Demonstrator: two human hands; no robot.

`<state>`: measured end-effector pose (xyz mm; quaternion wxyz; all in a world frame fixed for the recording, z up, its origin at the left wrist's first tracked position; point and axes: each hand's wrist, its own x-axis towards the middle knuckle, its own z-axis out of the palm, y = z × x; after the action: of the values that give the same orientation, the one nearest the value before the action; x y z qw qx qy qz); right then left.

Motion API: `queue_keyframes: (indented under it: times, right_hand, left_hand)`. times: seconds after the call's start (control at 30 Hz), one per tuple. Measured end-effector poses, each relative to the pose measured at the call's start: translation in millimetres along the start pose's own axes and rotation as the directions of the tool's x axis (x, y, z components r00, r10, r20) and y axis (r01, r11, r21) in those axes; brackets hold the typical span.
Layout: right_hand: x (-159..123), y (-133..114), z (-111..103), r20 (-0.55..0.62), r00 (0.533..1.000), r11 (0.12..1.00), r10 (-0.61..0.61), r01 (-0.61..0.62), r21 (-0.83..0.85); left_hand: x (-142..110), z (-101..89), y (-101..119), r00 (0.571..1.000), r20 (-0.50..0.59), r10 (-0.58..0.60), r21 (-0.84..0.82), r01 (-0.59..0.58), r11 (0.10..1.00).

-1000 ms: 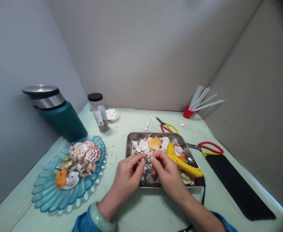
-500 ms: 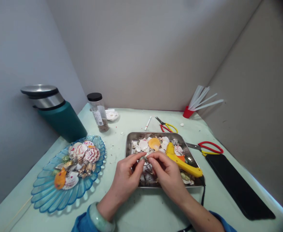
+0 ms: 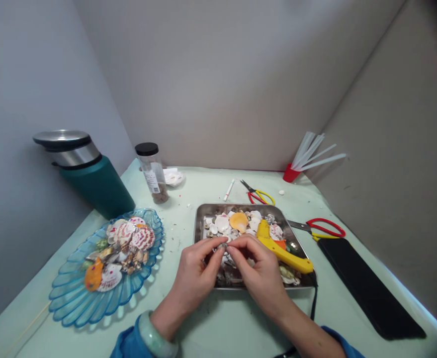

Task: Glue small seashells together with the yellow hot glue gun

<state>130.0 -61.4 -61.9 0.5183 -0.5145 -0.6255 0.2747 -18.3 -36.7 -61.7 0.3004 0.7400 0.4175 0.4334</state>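
Observation:
My left hand (image 3: 199, 266) and my right hand (image 3: 257, 268) meet over the near part of a metal tray (image 3: 199, 219). Between their pinched fingertips is a small greyish shell (image 3: 223, 245), mostly covered by the fingers. White shells and an orange scallop shell (image 3: 238, 222) lie in the tray beyond my hands. Across the tray's right side rests a yellow hot glue gun (image 3: 285, 256), close to my right hand; its black cord runs down past the tray's near right corner.
At left stand a blue glass dish (image 3: 76, 308) heaped with shells, a teal bottle (image 3: 95, 189) and a clear jar (image 3: 154, 174). Small scissors (image 3: 257, 193) and a white pen (image 3: 229, 190) lie behind the tray. Larger scissors (image 3: 320, 228), a black pad (image 3: 371, 288) and a red cup (image 3: 291, 173) of glue sticks are rightward.
My right fingertips have shifted slightly left, closing in on my left fingertips around the small shell. The tray, glue gun and dish stay where they were.

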Motion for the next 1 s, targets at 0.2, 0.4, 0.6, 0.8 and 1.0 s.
queue_keyframes:
  times: [0.2,0.4,0.6,0.8,1.0]
  right_hand:
    - [-1,0,0,0.012,1.0,0.999,-0.028,0.029,-0.038]
    - [0,3,2,-0.003,1.0,1.0,-0.003,0.003,-0.018]
    - [-3,7,2,-0.024,0.999,0.999,0.043,-0.043,-0.026]
    - [-4,13,2,-0.034,0.995,0.995,0.098,-0.099,-0.026]
    - [-5,14,0,-0.036,0.994,0.992,0.104,-0.106,-0.064]
  left_hand:
    - [-1,-0.7,-1,1.0,0.001,0.028,-0.001,-0.028,1.0]
    - [1,0.2,0,1.0,-0.009,0.013,0.005,-0.013,1.0]
    - [-2,-2.8,4,1.0,0.006,-0.016,-0.043,0.017,0.999]
    - [-2,-5.3,3,0.992,0.03,-0.123,-0.185,0.126,0.975]
    - [-10,-33.8,10,0.953,-0.117,-0.28,-0.369,0.22,0.903]
